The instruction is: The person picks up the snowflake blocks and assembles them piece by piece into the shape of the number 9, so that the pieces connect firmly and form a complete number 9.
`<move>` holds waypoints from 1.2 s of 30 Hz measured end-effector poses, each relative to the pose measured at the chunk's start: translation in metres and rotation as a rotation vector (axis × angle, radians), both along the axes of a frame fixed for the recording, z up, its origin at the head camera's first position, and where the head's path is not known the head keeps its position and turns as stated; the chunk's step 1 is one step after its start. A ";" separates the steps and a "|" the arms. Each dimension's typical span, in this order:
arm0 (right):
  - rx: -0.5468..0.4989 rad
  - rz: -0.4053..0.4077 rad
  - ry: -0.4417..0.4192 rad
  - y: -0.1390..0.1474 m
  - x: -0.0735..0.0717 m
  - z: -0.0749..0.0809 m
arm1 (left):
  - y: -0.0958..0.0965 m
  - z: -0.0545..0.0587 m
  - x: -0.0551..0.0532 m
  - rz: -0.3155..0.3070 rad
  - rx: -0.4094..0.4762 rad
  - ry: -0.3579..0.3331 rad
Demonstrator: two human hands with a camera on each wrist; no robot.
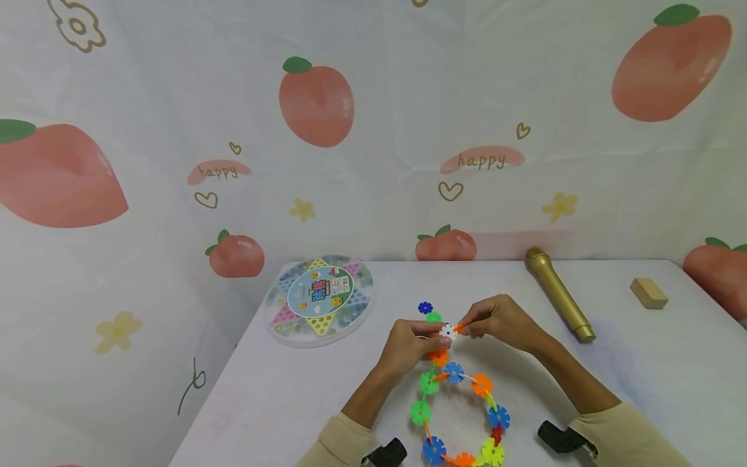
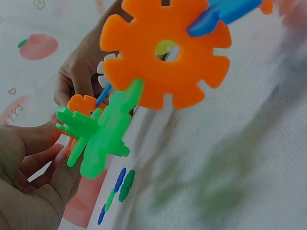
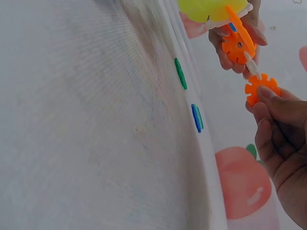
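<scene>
A loop of colored snowflake building discs, linked edge to edge, hangs below the hands; a blue disc (image 1: 454, 372), a green disc (image 1: 420, 412) and a yellow disc (image 1: 493, 452) belong to it. My left hand (image 1: 403, 348) grips the chain's upper end, by a white disc (image 1: 448, 331). Between the thumb and fingers of my right hand (image 3: 286, 132) an orange disc (image 3: 261, 89) is pinched; it meets the white disc (image 3: 252, 66) seen edge-on. In the left wrist view, a large orange disc (image 2: 139, 60) and a green disc (image 2: 108, 134) partly cover the hands.
Loose blue (image 1: 425, 307) and green (image 1: 434, 317) discs lie just beyond the hands. A round game board (image 1: 364, 298) rests at back left. A gold microphone (image 1: 559, 295) and a wooden block (image 1: 649, 293) lie at right on the white table (image 1: 280, 402).
</scene>
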State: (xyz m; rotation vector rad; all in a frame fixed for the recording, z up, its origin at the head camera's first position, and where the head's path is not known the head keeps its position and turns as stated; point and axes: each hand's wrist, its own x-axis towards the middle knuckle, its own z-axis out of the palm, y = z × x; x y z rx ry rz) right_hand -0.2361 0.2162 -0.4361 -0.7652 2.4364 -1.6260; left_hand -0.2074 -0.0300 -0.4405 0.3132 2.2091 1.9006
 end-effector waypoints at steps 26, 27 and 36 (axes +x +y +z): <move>0.062 -0.014 0.003 0.001 0.000 0.002 | 0.005 -0.005 0.001 -0.020 -0.047 -0.018; 0.065 -0.010 0.003 0.001 0.000 0.002 | 0.005 -0.004 0.001 -0.024 -0.047 -0.016; 0.128 -0.040 0.065 -0.003 -0.001 -0.001 | 0.001 0.001 0.000 -0.044 -0.054 -0.045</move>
